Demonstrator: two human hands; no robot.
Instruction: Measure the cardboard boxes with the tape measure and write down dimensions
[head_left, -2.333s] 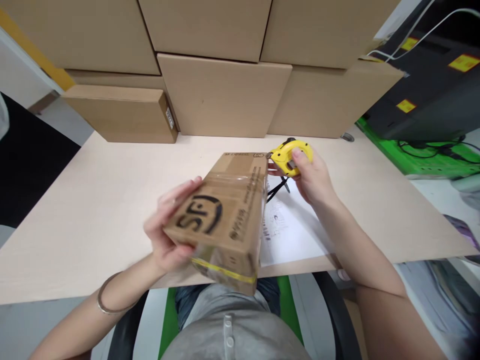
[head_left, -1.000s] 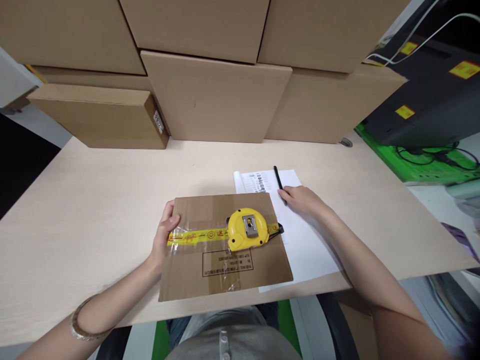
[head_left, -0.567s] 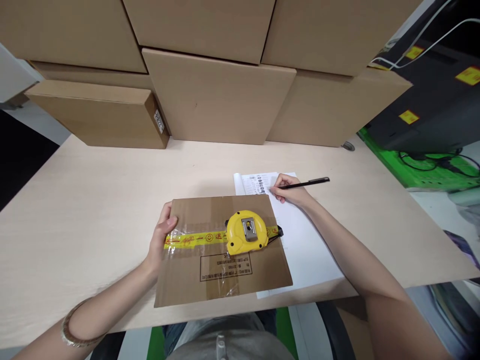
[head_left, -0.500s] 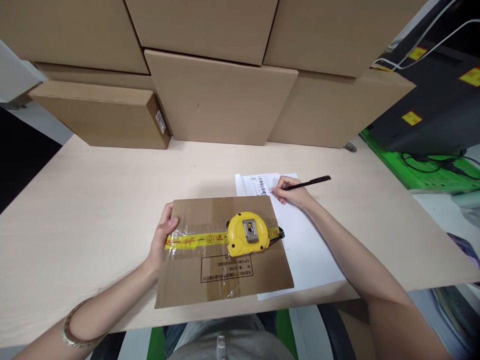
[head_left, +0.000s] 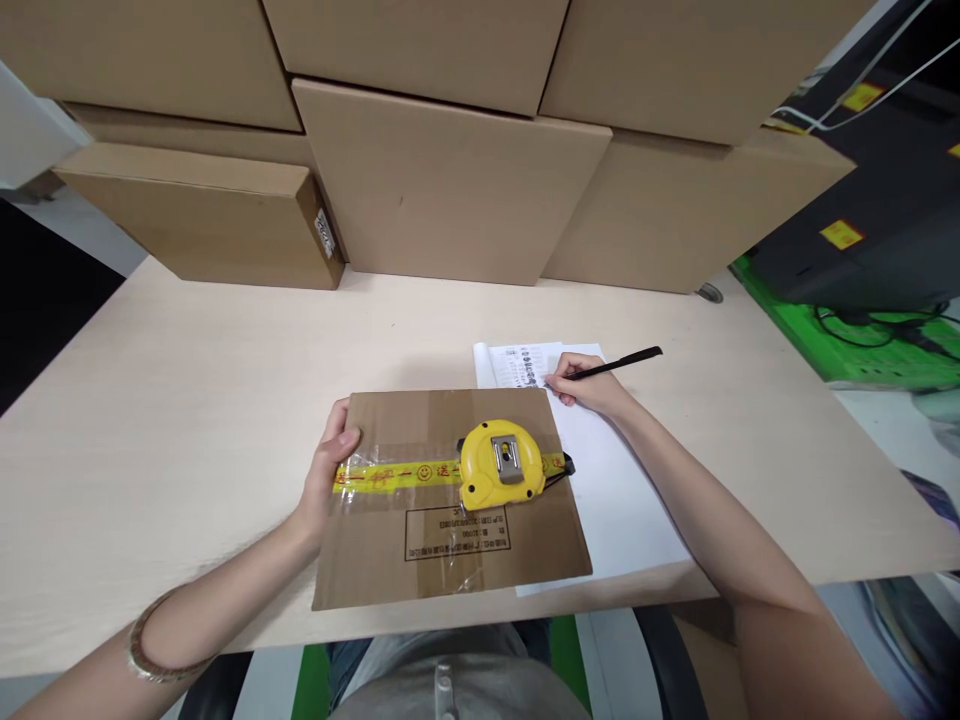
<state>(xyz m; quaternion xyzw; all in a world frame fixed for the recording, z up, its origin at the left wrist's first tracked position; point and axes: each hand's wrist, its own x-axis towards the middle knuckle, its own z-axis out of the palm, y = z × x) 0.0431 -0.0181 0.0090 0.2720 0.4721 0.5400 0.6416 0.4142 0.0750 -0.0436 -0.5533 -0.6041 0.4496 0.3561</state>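
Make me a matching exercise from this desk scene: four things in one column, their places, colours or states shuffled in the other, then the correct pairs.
Column one
1. Tape measure
2. Pen
3. Left hand
4. Paper

Column two
A. Black, held in the right hand
B. Gripping the carton at its left side
C. White, with printing near its far end
D. Yellow, lying on the carton

Right pairs: 1-D, 2-A, 3-B, 4-C
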